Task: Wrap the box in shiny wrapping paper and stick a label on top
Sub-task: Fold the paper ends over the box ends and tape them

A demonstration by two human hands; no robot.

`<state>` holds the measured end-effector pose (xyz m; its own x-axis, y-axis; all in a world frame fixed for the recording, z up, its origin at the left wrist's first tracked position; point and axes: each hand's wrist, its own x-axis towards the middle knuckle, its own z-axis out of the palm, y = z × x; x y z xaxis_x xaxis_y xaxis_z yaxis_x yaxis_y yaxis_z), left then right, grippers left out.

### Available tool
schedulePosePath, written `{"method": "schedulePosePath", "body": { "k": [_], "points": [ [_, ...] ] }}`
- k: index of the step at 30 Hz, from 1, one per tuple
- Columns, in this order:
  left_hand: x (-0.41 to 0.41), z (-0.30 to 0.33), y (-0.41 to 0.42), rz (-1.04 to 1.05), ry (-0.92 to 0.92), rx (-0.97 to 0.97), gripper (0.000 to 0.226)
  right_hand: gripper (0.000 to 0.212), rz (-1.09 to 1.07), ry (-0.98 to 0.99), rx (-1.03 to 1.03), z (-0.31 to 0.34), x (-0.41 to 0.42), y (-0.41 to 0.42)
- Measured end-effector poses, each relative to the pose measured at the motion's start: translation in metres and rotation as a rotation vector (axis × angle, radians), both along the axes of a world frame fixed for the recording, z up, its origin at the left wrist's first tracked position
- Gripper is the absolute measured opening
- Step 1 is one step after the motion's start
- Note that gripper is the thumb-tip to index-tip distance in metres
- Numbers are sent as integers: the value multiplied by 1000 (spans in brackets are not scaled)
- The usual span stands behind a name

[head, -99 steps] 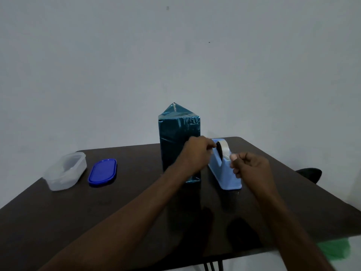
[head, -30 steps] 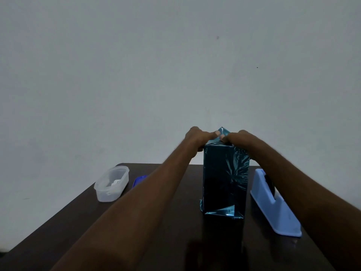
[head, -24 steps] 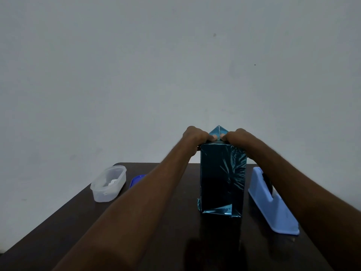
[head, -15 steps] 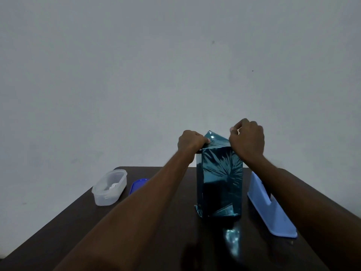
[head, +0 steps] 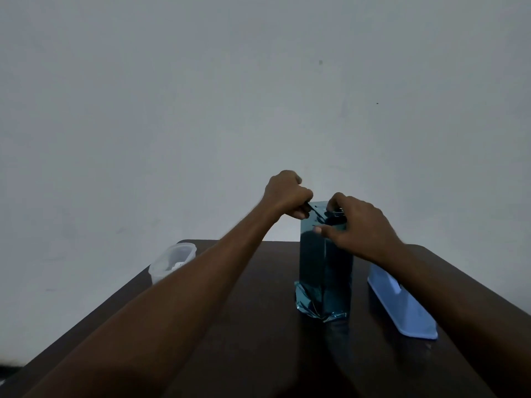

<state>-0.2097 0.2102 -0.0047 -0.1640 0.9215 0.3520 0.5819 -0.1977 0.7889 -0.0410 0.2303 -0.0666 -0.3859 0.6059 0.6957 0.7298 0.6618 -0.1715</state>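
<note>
- Forearms are reaching in from the near edge, bare and smooth, both stretching out over the table, a dark, glossy top that is throwing back dull reflections.
- Standing upright near the middle of the table is the box, tall and narrow, its long axis running straight up; shiny teal wrapping paper is covering it, smooth on the sides and crinkling loose at the base.
- Just right of the box a tape dispenser is sitting, pale blue matte plastic, wedge-shaped, its long side running toward the viewer.
- The right hand is curling over the top of the box, thumb pressing on the front face and fingers bending down onto the folded paper on top.
- The left hand is hovering in a fist at the box's top left corner; it seems to be pinching something thin and dark there, though what exactly cannot be told.
- Farther left a clear plastic tub is sitting, rounded and translucent, partly hiding behind the left forearm.
- Behind everything a plain, pale grey wall is filling the view.
</note>
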Motion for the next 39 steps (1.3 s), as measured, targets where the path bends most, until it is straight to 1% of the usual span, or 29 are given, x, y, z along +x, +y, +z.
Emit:
{"method": "schedulePosePath", "body": {
  "k": [2, 4, 5, 7, 8, 9, 11, 14, 17, 20, 23, 26, 29, 32, 34, 39],
  "points": [
    [-1, 6, -9, -44, 104, 33, 28, 34, 27, 21, 22, 0, 2, 2],
    [-9, 10, -16, -79, 156, 52, 27, 24, 77, 61, -37, 3, 7, 4],
    [-16, 12, -17, -99, 200, 72, 33, 21, 93, 74, -72, 5, 11, 5],
    [-33, 11, -15, -121, 353, 118, 50, 19, 122, 90, -120, 6, 18, 9],
    [-40, 9, -14, -127, 427, 140, 55, 20, 143, 102, -144, 7, 22, 12],
    [-44, 6, -13, -141, 463, 160, 56, 21, 169, 118, -171, 8, 24, 14],
    [-42, -3, -9, -197, 406, 211, 44, 20, 208, 155, -223, 9, 28, 18],
    [-27, -10, -5, -274, 231, 311, 19, 20, 242, 209, -261, 9, 30, 22],
    [-18, -5, 2, -272, 122, 371, 7, 19, 260, 218, -284, 10, 32, 24],
    [-13, 2, 10, -273, 104, 353, 7, 17, 276, 199, -287, 12, 33, 28],
    [-11, 1, 18, -265, 50, 315, 7, 16, 299, 237, -293, 10, 32, 28],
    [-10, -1, 24, -264, 6, 269, 7, 29, 287, 284, -245, 8, 29, 26],
    [-11, -1, 30, -255, -18, 237, 6, 34, 286, 338, -248, 7, 26, 25],
    [-9, 0, 39, -228, -2, 191, 6, 37, 339, 462, -334, 6, 23, 26],
    [-7, -1, 43, -202, 29, 148, 7, 35, 365, 525, -367, 7, 21, 27],
    [-1, -1, 49, -169, 106, 48, 10, 25, 360, 524, -420, 8, 23, 28]
  ]
}}
